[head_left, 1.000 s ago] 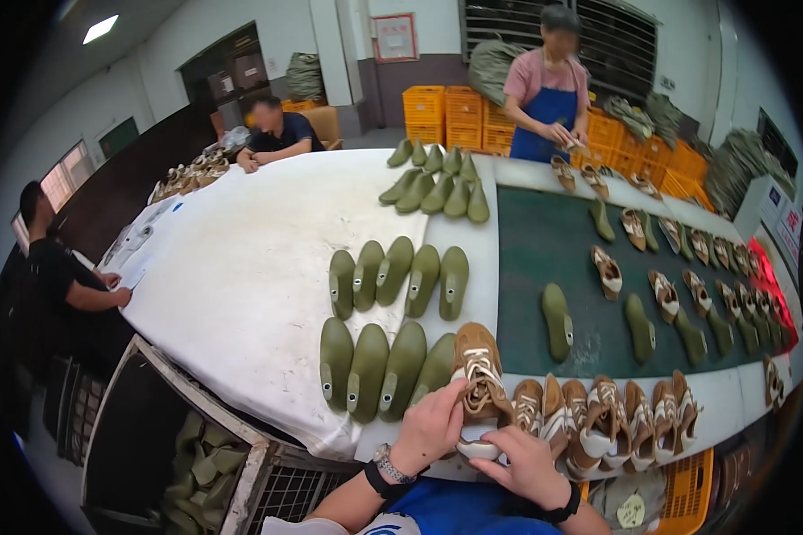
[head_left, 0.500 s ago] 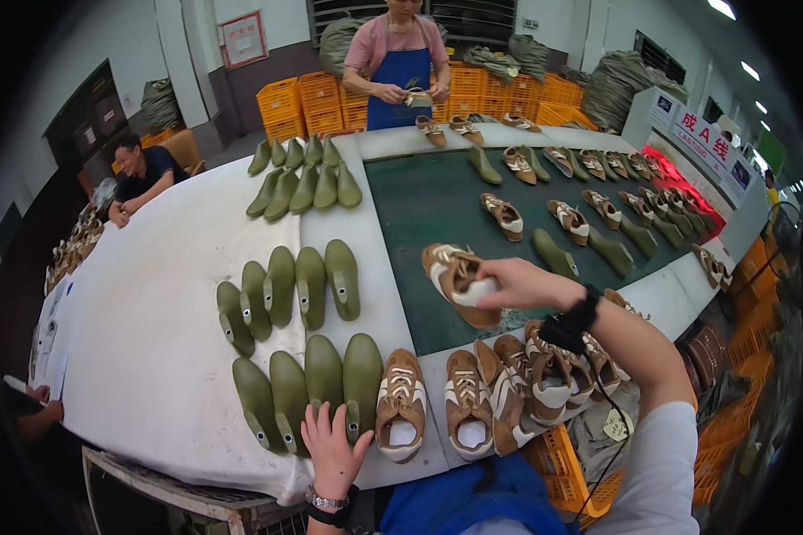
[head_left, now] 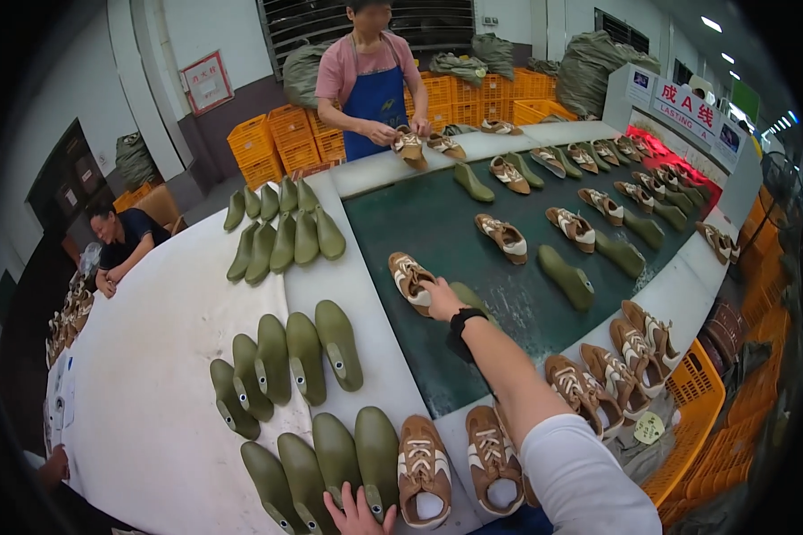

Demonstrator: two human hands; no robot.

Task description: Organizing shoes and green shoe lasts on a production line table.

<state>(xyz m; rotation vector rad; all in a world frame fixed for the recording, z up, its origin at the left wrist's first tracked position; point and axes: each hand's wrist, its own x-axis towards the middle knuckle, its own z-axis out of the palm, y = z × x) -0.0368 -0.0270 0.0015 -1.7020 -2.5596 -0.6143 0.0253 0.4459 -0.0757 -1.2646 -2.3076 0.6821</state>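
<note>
My right hand (head_left: 443,300) reaches over the dark green belt, its fingers closed on the heel end of a brown-and-white sneaker (head_left: 410,278). Just right of that hand, a green shoe last (head_left: 468,299) shows in part behind the wrist. At the lower edge my left hand (head_left: 357,514) has its fingers spread over the ends of the nearest green shoe lasts (head_left: 334,453). It holds nothing that I can see. To the right of it stand a brown sneaker (head_left: 425,464) and another laced sneaker (head_left: 493,455) on the white border.
More lasts stand in rows on the white cloth (head_left: 152,357). Sneakers and lasts line the belt (head_left: 393,357). Across it, a person in a blue apron (head_left: 379,111) handles a sneaker. Another person sits at left. Orange crates (head_left: 687,392) flank the table's right side.
My right hand has carried the sneaker farther away over the belt. My view has shifted, so the near lasts sit lower. The aproned person now handles a sneaker at the far edge.
</note>
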